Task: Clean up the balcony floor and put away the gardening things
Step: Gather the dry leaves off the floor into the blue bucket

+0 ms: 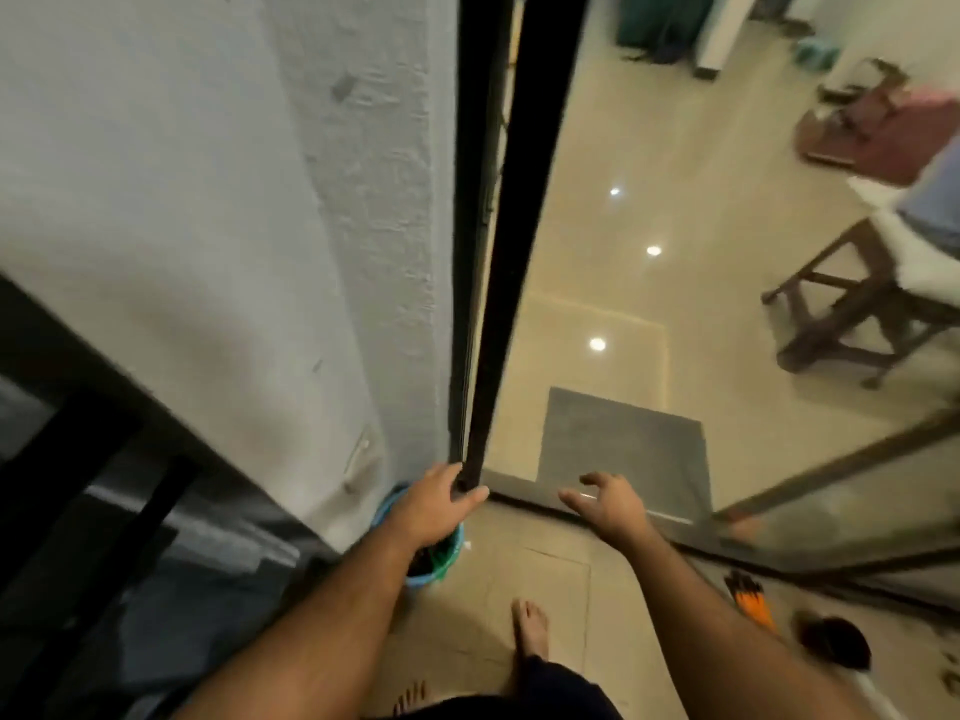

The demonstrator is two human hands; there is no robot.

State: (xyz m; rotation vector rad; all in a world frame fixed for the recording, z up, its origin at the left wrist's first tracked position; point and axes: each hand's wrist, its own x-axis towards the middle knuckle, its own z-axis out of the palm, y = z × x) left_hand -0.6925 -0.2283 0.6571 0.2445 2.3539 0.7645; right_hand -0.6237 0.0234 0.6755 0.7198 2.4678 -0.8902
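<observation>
The person's left hand [436, 504] grips the lower edge of the black sliding door frame [485, 304], fingers and thumb curled round it, while the right hand [605, 504] hovers just beside it with fingers spread, holding nothing. Directly under the left wrist a blue bucket [434, 563] stands on the balcony floor [519, 563] against the white wall [260, 226], something dark and green inside. An orange-and-black tool [750, 600] and a dark round thing [836, 641] lie near the right forearm; a grey mat [623, 444] lies beyond the threshold.
</observation>
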